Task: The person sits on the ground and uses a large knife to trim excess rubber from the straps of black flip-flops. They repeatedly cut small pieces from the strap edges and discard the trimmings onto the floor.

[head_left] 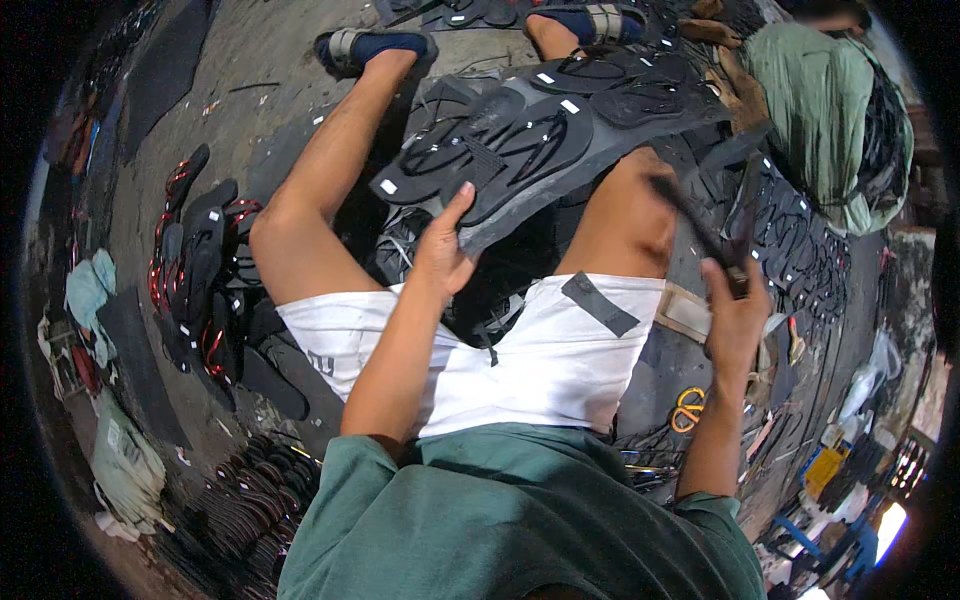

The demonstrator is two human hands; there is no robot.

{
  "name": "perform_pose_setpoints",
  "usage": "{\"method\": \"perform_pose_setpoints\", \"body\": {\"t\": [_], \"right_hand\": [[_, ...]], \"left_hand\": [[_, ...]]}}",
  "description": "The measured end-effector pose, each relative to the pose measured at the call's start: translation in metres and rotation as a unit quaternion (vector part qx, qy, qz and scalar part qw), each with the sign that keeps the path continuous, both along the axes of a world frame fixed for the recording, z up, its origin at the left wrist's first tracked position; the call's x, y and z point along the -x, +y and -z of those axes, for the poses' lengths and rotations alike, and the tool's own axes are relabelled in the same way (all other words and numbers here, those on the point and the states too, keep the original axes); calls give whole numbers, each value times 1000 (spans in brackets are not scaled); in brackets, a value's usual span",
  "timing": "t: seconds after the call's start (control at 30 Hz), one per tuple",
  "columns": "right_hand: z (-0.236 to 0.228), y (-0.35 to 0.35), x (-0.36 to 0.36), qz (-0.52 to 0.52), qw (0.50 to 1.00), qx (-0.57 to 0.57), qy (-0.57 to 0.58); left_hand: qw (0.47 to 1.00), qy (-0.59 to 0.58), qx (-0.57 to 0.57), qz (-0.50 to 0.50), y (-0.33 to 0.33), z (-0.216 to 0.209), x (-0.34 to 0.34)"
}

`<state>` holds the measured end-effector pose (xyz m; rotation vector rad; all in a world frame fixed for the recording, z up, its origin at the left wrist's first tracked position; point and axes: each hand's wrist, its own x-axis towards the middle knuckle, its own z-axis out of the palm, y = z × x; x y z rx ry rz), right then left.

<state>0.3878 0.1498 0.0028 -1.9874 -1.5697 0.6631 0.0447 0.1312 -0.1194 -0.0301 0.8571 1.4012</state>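
My left hand (443, 252) is at the near edge of a dark board-like slab (500, 222) in front of me, with its thumb on the heel end of a black flip-flop (545, 140) and its other fingers mostly hidden underneath. Beside that lies a second black flip-flop (440, 165) with a small white label. My right hand (738, 310) is raised over my right knee, closed around a dark strap-like thing (695, 218). Motion smears its far part, so its exact kind is unclear. A small dark strip (600, 304) rests on my white shorts.
More black flip-flops (640, 85) cover the slab's far end. Red-strapped sandals (205, 270) are heaped at left, dark soles (250, 505) below them. A green sack (810, 120) stands far right. Yellow-handled scissors (688, 410) and a pale-framed block (685, 313) lie near my right arm.
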Motion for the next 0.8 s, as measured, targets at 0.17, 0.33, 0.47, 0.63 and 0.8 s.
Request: {"method": "perform_pose_setpoints", "body": {"t": [0.17, 0.33, 0.47, 0.63, 0.8], "right_hand": [[-11, 0, 12, 104, 956, -56, 269], [5, -20, 128, -49, 882, 64, 464], [6, -40, 188, -113, 852, 118, 498], [17, -66, 205, -250, 883, 158, 364], [17, -66, 207, -266, 886, 149, 349]], "left_hand": [[985, 164, -47, -30, -17, -83, 23], [974, 228, 4, -21, -122, -153, 69], [957, 258, 120, -56, -216, -162, 71], [748, 570, 312, -135, -249, -146, 56], [415, 900, 46, 127, -203, -169, 15]]}}
